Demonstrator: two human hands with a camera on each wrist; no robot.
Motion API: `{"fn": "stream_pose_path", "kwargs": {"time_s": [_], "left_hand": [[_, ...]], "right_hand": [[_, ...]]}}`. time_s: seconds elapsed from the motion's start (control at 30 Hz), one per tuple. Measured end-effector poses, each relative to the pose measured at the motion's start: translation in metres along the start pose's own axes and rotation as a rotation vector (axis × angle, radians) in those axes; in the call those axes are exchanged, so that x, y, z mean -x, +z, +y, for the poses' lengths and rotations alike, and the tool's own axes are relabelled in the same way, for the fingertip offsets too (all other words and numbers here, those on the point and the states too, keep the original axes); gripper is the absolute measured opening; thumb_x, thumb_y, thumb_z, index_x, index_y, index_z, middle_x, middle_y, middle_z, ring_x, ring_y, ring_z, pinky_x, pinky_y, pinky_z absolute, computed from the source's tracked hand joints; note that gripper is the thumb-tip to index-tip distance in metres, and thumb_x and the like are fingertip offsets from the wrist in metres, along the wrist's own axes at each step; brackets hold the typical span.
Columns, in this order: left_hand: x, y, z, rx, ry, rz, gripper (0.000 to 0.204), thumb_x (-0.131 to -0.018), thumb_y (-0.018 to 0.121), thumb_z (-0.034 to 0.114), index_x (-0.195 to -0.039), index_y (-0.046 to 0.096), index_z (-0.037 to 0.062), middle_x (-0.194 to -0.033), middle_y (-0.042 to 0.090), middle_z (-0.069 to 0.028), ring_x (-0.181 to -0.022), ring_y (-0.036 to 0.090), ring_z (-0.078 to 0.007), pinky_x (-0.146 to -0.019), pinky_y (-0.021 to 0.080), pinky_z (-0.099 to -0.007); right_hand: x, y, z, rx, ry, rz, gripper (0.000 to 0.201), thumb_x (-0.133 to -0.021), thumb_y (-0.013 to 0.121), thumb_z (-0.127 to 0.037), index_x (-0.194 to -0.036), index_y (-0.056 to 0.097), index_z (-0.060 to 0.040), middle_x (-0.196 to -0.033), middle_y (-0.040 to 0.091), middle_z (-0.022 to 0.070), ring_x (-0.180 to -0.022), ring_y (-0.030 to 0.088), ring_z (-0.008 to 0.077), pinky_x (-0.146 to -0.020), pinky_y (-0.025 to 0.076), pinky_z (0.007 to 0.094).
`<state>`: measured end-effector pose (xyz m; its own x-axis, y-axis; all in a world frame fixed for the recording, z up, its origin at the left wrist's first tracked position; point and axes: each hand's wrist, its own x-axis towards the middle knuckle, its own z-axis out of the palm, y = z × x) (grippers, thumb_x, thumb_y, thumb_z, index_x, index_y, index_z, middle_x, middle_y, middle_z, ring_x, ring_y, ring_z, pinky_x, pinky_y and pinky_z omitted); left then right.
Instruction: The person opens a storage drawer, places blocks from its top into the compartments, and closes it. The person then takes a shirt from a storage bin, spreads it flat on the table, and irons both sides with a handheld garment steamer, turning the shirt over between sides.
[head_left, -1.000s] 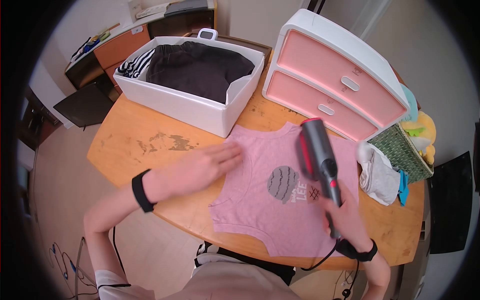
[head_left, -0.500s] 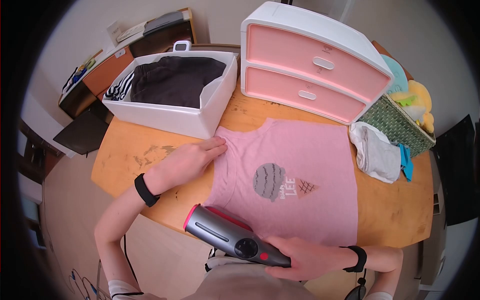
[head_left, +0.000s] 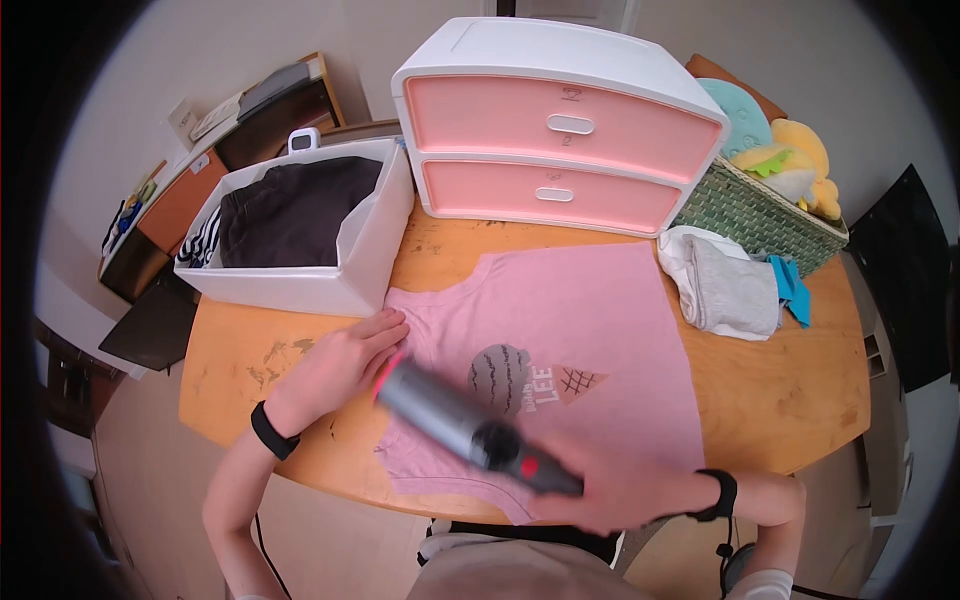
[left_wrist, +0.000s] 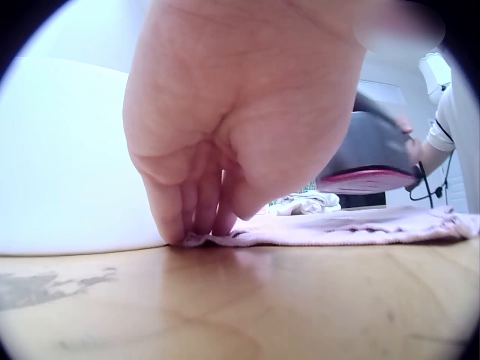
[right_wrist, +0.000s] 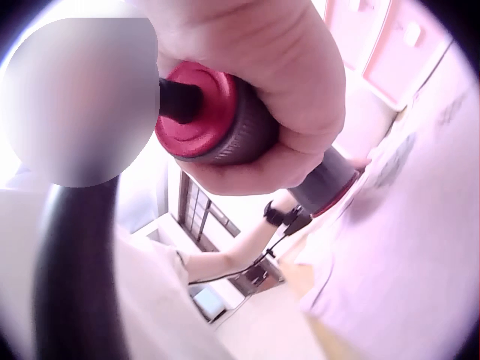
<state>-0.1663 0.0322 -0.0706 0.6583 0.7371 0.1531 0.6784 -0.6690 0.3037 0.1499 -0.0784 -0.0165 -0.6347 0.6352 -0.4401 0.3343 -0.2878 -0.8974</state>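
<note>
Top (head_left: 610, 310), pink, table (head_left: 770, 400) beyond right edge. Right hand (head_left: 612, 488) grips grey appliance (head_left: 440, 415) above. Left hand (head_left: 340, 365), fingers extended, presses left edge.

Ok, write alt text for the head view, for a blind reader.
A person's right hand holds a grey appliance over a pink sleeveless top on a wooden table; the left hand touches the top's edge. Behind are a white bin of clothes, pink-fronted drawers and a woven basket.
</note>
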Motion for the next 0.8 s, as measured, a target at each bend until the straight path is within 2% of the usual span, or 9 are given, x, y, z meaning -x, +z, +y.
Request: {"fn": "stream_pose_path", "kwargs": {"time_s": [0.03,0.13,0.37,0.47,0.57,0.67,0.73,0.77,0.8], "left_hand": [[0.000,0.000,0.001,-0.002,-0.040,-0.015,0.030,-0.092,0.060,0.010,-0.120,0.063,-0.0014,-0.123,0.064,-0.0180,-0.112,0.062,-0.0354,-0.091,0.054,-0.0431],[-0.003,0.003,0.008,-0.044,-0.088,-0.023,0.038,-0.094,0.062,0.021,-0.123,0.059,-0.0028,-0.121,0.064,-0.0217,-0.113,0.062,-0.0369,-0.089,0.055,-0.0438],[-0.004,0.015,0.017,-0.203,0.026,-0.036,0.066,-0.088,0.062,0.050,-0.125,0.055,-0.0053,-0.118,0.062,-0.0283,-0.118,0.058,-0.0429,-0.094,0.051,-0.0432],[-0.006,0.018,0.019,-0.247,0.025,-0.026,0.077,-0.081,0.065,0.057,-0.123,0.054,-0.0068,-0.117,0.060,-0.0287,-0.119,0.056,-0.0441,-0.099,0.048,-0.0437],[-0.006,0.017,0.025,-0.323,0.003,-0.101,0.089,-0.073,0.070,0.063,-0.125,0.053,-0.0073,-0.124,0.058,-0.0281,-0.123,0.053,-0.0447,-0.099,0.048,-0.0448],[-0.008,0.016,0.025,-0.323,0.000,-0.109,0.096,-0.067,0.073,0.066,-0.125,0.054,-0.0071,-0.124,0.058,-0.0278,-0.124,0.053,-0.0440,-0.100,0.047,-0.0448],[-0.006,0.017,0.023,-0.306,0.001,-0.091,0.097,-0.065,0.076,0.064,-0.126,0.053,-0.0077,-0.126,0.057,-0.0285,-0.126,0.051,-0.0442,-0.103,0.046,-0.0446],[-0.007,0.018,0.024,-0.302,0.003,-0.098,0.097,-0.065,0.076,0.064,-0.126,0.053,-0.0077,-0.126,0.057,-0.0285,-0.126,0.051,-0.0442,-0.103,0.046,-0.0446],[-0.007,0.017,0.025,-0.291,-0.007,-0.104,0.096,-0.066,0.076,0.062,-0.127,0.052,-0.0083,-0.125,0.057,-0.0293,-0.126,0.051,-0.0440,-0.105,0.044,-0.0442]], "right_hand": [[-0.004,-0.011,0.005,0.193,-0.029,0.118,0.042,-0.090,0.061,-0.019,-0.126,0.046,-0.0022,-0.079,0.052,0.0072,-0.057,0.055,0.0165,-0.056,0.047,0.0326],[-0.019,-0.045,0.020,0.004,0.006,0.348,0.049,-0.091,0.061,-0.018,-0.134,0.040,-0.0044,-0.068,0.049,0.0032,-0.047,0.053,0.0110,-0.040,0.044,0.0300],[0.014,-0.097,0.054,-0.242,0.066,0.695,0.035,-0.091,0.060,-0.014,-0.123,0.046,-0.0074,-0.059,0.047,0.0009,-0.043,0.049,0.0105,-0.035,0.040,0.0274],[0.030,-0.100,0.060,-0.310,0.084,0.858,0.044,-0.094,0.057,-0.014,-0.134,0.041,-0.0065,-0.057,0.049,0.0018,-0.042,0.050,0.0119,-0.037,0.042,0.0285],[0.035,-0.082,0.046,-0.265,0.111,0.831,0.044,-0.093,0.058,-0.014,-0.133,0.042,-0.0063,-0.060,0.049,0.0013,-0.044,0.051,0.0108,-0.038,0.042,0.0282],[0.032,-0.050,0.040,-0.079,0.123,0.595,0.047,-0.091,0.059,-0.012,-0.134,0.042,-0.0090,-0.072,0.051,0.0002,-0.046,0.049,0.0073,-0.039,0.043,0.0262],[0.028,-0.027,0.040,0.017,-0.001,0.434,0.049,-0.091,0.064,-0.016,-0.134,0.044,-0.0061,-0.083,0.055,0.0049,-0.064,0.058,0.0179,-0.057,0.048,0.0325],[0.025,-0.020,0.049,0.099,-0.057,0.327,0.048,-0.091,0.066,-0.013,-0.133,0.044,-0.0092,-0.084,0.053,0.0011,-0.053,0.054,0.0082,-0.045,0.045,0.0261],[0.021,-0.013,0.065,0.227,-0.191,0.308,0.048,-0.091,0.066,-0.013,-0.133,0.043,-0.0090,-0.083,0.052,0.0014,-0.052,0.053,0.0084,-0.045,0.044,0.0263]]}}
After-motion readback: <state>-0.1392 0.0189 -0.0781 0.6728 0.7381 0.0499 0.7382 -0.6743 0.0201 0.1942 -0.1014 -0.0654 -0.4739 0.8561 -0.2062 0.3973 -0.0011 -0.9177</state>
